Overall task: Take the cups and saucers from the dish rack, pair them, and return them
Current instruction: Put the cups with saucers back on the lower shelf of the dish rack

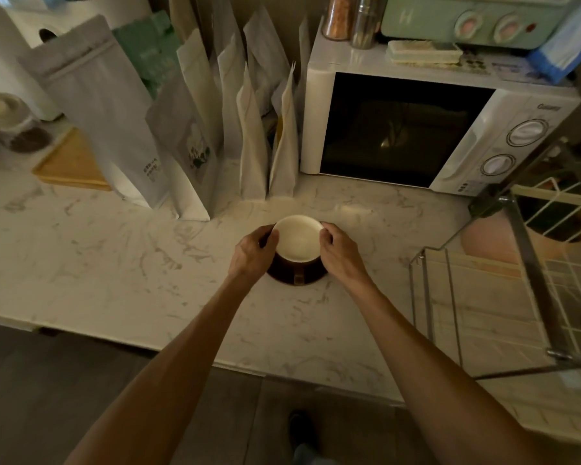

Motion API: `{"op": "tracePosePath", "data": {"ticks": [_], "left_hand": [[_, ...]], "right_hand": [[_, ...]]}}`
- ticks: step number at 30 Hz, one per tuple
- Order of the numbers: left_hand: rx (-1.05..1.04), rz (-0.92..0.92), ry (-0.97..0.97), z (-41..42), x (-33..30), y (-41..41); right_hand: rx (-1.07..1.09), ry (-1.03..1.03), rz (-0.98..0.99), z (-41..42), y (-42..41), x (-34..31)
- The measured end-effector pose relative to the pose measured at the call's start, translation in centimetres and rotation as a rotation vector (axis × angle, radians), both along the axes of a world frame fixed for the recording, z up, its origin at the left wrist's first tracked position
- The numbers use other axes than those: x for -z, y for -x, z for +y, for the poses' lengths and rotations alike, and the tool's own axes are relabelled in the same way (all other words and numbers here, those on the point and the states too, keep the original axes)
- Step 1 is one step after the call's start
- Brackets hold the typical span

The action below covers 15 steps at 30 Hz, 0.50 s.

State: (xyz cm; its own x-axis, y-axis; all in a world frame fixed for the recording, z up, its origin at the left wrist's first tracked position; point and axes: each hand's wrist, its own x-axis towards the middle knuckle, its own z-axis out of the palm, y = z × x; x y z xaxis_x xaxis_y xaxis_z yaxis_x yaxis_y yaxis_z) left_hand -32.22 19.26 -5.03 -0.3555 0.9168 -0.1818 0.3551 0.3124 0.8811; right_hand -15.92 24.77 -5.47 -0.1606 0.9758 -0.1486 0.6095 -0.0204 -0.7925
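A dark brown cup point(297, 241) with a cream inside stands on a dark brown saucer point(284, 277) in the middle of the marble counter point(114, 263). Its handle points toward me. My left hand point(254, 251) grips the cup's left rim and my right hand point(341, 250) grips its right rim. The wire dish rack point(530, 263) stands at the right edge of the view, an arm's length from the cup. A dark round object, cut off by the frame edge, lies in the rack's lower right.
A white microwave point(426, 129) stands behind the cup to the right, with a green toaster oven point(477, 18) on top. Several upright paper bags point(215, 139) line the back left. A yellow board point(71, 162) and a jar point(17, 129) sit far left. A pink bowl point(487, 239) sits behind the rack.
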Motion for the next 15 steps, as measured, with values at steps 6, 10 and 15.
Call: {"op": "tracePosePath", "data": {"ticks": [6, 10, 15], "left_hand": [[0.037, 0.006, -0.006, -1.1, -0.4, 0.0], [0.030, 0.001, -0.005, -2.1, -0.8, 0.0], [0.024, 0.005, 0.011, -3.5, -1.4, -0.3]], "right_hand": [[0.002, 0.017, 0.004, -1.3, -0.3, -0.3], [-0.001, 0.011, 0.002, -2.3, -0.4, -0.8], [-0.018, 0.002, 0.019, -4.0, -1.0, -1.5]]}}
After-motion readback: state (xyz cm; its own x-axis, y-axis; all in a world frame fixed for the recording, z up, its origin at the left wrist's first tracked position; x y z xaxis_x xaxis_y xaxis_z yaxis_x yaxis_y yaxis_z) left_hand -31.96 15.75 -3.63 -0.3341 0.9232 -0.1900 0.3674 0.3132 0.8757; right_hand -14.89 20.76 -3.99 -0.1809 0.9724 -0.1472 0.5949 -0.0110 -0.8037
